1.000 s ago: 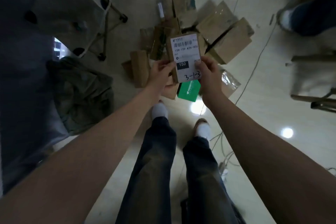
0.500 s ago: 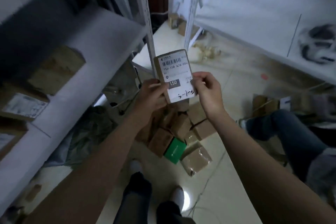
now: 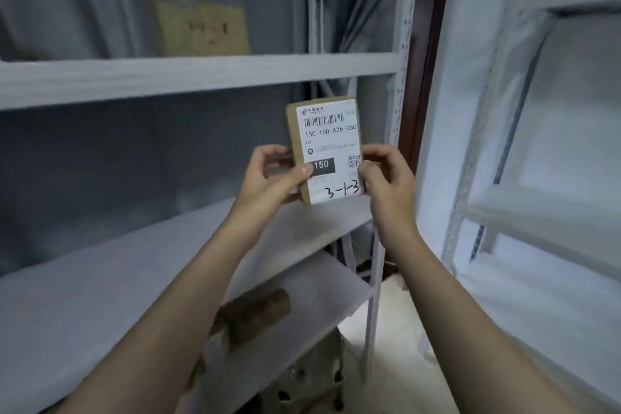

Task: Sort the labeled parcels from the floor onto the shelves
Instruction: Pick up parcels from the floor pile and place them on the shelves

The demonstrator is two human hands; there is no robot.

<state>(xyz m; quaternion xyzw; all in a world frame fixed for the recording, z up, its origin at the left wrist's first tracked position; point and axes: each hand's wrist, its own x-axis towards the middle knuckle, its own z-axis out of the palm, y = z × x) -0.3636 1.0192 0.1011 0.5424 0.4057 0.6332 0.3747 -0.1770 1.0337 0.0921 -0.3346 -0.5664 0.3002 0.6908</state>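
Right at centre frame, the parcel [image 3: 324, 148] is standing tall, long axis running 12-to-6; left hand [image 3: 268, 178] and right hand [image 3: 386, 178] are both pinching its lower sides, with shelf [image 3: 117, 279] lying toward 8 o'clock.

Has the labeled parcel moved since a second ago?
Yes. The parcel, held by the left hand and right hand, has risen from above the floor pile to in front of the shelf, below its upper board.
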